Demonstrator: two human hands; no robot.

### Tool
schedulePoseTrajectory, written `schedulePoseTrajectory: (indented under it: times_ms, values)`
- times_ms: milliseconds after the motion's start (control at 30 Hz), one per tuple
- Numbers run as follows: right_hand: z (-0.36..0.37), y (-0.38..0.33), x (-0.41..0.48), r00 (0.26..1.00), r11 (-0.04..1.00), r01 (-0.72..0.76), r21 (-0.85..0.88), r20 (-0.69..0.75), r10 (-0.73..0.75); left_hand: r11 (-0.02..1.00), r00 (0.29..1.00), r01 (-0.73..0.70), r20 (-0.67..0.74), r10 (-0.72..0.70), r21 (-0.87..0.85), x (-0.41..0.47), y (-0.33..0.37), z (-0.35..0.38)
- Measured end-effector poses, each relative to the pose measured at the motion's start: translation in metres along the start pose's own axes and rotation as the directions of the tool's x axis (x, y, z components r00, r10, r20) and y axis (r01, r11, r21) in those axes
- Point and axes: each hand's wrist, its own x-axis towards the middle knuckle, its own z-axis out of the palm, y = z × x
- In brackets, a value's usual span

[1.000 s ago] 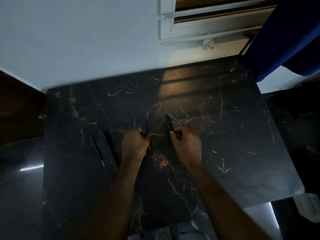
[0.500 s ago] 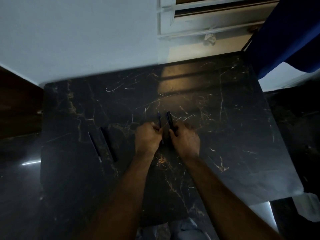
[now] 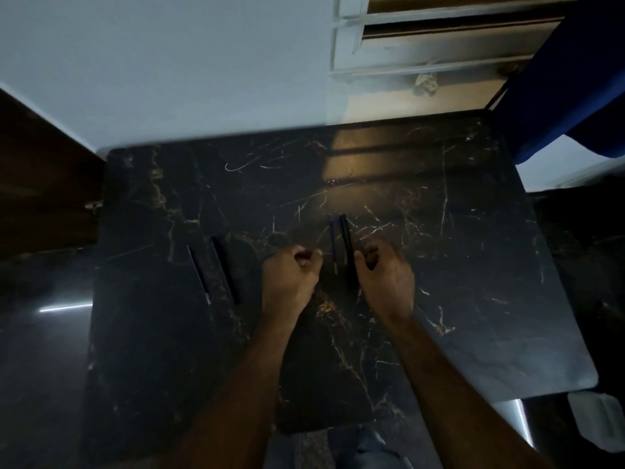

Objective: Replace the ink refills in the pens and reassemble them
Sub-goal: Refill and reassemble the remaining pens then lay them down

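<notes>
On the dark marble table [image 3: 456, 299] a thin blue ink refill [image 3: 332, 242] and a dark pen barrel [image 3: 346, 252] lie side by side, pointing away from me. My left hand [image 3: 291, 275] is just left of the refill, its fingers curled with nothing in them. Just right of the barrel is my right hand [image 3: 385, 279], also curled; its fingertips are right beside the barrel, and I cannot tell if they touch it. Further left lie a second refill [image 3: 198, 275] and a second dark barrel [image 3: 225, 269], parallel and apart from both hands.
The table's back edge meets a pale wall [image 3: 169, 62] and a window frame [image 3: 439, 45]. A blue curtain [image 3: 575, 79] hangs at the right rear corner. Dark wooden furniture [image 3: 40, 181] stands to the left. A white object [image 3: 595, 421] sits on the floor at lower right.
Both hands carried the refill and the barrel toward each other. Now the two parts lie side by side on the table, and the hands have drawn slightly apart from them.
</notes>
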Motion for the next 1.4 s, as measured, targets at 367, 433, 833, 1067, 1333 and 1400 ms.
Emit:
schedulePoseTrajectory:
  times_ms: [367, 433, 833, 1067, 1333, 1400]
  values:
    - [0.047, -0.116, -0.039, 0.983, 0.968, 0.185, 0.170, -0.017, -0.185, 0.962, 0.964, 0.119, -0.205, -0.172, -0.247, -0.021, -0.077, -0.159]
    - [0.066, -0.138, -0.047, 0.970, 0.962, 0.238, 0.135, 0.015, -0.242, 0.969, 0.968, 0.134, -0.184, -0.173, -0.207, -0.011, -0.084, -0.185]
    - [0.155, -0.185, -0.026, 0.962, 0.963, 0.226, -0.146, 0.188, -0.197, 0.964, 0.982, 0.119, -0.114, -0.149, -0.239, 0.034, -0.097, -0.211]
    - [0.123, -0.188, -0.024, 0.960, 0.977, 0.209, 0.050, 0.182, -0.215, 0.878, 0.986, 0.166, 0.079, -0.146, -0.449, 0.055, -0.084, -0.210]
    - [-0.007, -0.219, -0.024, 0.961, 0.474, 0.143, 0.869, -0.007, -0.277, 0.629, 0.918, -0.095, 0.177, 0.356, -0.771, 0.046, 0.000, -0.225]
    - [-0.027, -0.228, -0.028, 0.974, 0.182, -0.015, 0.983, 0.055, -0.220, 0.546, 0.869, -0.189, 0.121, 0.480, -0.816, 0.039, 0.020, -0.229]
